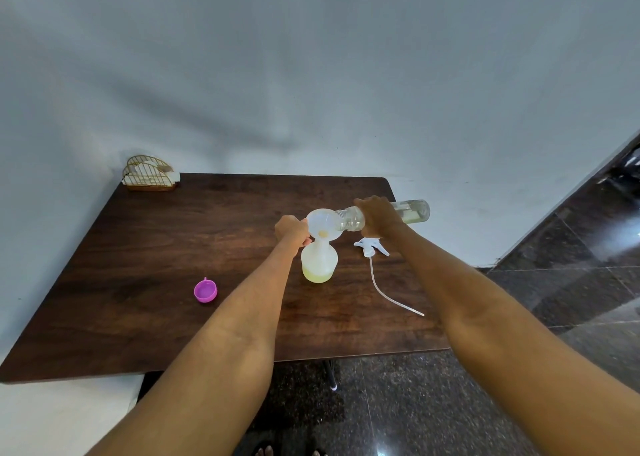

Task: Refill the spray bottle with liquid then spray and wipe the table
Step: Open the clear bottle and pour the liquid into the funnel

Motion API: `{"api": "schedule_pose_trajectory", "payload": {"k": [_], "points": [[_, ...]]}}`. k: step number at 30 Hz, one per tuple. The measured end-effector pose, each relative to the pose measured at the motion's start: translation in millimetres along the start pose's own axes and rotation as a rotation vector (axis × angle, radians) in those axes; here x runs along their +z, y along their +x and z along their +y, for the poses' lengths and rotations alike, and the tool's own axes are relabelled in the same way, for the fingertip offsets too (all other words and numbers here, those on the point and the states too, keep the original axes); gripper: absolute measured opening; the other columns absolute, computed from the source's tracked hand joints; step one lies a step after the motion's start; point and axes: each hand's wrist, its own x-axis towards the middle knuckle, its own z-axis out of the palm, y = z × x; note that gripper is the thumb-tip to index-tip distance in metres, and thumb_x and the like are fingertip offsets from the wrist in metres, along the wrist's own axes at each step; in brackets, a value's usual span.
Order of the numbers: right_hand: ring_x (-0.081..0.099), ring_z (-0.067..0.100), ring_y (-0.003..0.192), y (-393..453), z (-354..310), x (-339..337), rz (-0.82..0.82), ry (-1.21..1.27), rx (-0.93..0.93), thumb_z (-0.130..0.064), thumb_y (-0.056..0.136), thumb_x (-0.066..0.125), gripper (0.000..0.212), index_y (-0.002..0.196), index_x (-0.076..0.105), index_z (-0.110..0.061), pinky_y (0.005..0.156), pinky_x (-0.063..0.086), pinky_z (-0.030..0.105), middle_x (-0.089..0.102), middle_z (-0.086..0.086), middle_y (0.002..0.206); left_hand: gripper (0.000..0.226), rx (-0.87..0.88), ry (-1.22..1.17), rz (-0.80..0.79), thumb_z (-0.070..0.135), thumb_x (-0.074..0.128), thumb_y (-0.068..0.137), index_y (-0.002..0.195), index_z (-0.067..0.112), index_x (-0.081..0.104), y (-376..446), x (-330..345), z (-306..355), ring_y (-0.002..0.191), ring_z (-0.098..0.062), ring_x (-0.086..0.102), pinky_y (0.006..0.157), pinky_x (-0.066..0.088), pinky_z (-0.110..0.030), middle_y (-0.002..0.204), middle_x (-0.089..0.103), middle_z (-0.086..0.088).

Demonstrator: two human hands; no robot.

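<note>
A translucent spray bottle (319,264) stands near the middle of the dark wooden table (145,258), with pale yellow liquid in its bottom. A white funnel (322,225) sits in its neck. My left hand (292,230) grips the funnel's left rim. My right hand (379,216) holds a clear refill bottle (412,211) tipped on its side, its mouth over the funnel. The white spray head (370,247) with its long dip tube lies on the table to the right of the spray bottle.
A purple cap (205,291) lies on the table to the left. A gold wire napkin holder (149,174) stands at the far left corner against the grey wall. Dark tiled floor spreads to the right and under the table's near edge.
</note>
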Motion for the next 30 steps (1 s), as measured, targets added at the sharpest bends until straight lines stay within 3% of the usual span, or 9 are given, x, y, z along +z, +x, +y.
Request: {"api": "schedule_pose_trajectory", "payload": {"k": [8,14,30], "points": [[0.064,0.028,0.098,-1.1,0.1,-0.9,0.003,-0.011,0.000,-0.024,0.075,0.071,0.041,0.109,0.056,-0.007,0.086,0.047,0.035,0.068,0.010,0.105,0.026,0.001,0.002,-0.003,0.015,0.052,0.096,0.116,0.001,0.060,-0.3,-1.0,-0.1,0.083,-0.023,0.069,0.059,0.051,-0.018,0.109,0.067,-0.018],[0.064,0.030,0.096,0.5,-0.6,0.0,0.008,-0.027,-0.002,-0.022,0.074,0.070,0.037,0.106,0.057,-0.008,0.085,0.047,0.038,0.068,0.009,0.101,0.027,0.014,0.003,0.016,0.016,0.052,0.096,0.117,0.001,0.060,3.6,0.9,-2.7,0.054,-0.012,0.054,0.058,0.050,-0.017,0.108,0.067,-0.018],[0.064,0.028,0.097,-2.0,-1.5,2.3,0.024,0.021,0.011,-0.024,0.075,0.071,0.038,0.106,0.058,-0.007,0.087,0.047,0.035,0.069,0.010,0.103,0.024,0.027,0.004,0.007,0.015,0.052,0.096,0.112,0.001,0.062,3.3,1.0,-1.8,0.056,-0.013,0.055,0.056,0.049,-0.017,0.107,0.066,-0.018]]}}
